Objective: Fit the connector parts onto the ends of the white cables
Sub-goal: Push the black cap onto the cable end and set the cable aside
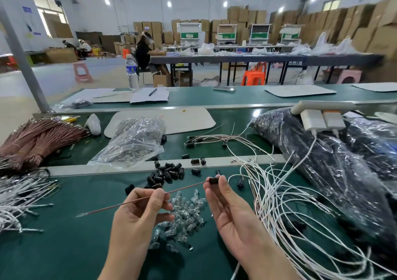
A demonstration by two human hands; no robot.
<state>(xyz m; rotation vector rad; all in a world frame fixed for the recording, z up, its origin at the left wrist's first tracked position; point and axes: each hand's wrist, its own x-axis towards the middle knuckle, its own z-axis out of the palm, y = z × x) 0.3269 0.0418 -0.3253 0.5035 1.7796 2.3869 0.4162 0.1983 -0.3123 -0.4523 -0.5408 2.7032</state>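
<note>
Left hand [137,213] around brown wire [184,187], right hand [232,211] around black connector [213,180] at its tip.

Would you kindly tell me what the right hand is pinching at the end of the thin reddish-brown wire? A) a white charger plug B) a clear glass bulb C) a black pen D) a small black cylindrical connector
D: the right hand pinches a small black cylindrical connector at the end of the thin reddish-brown wire, which the left hand pinches further along.
</note>
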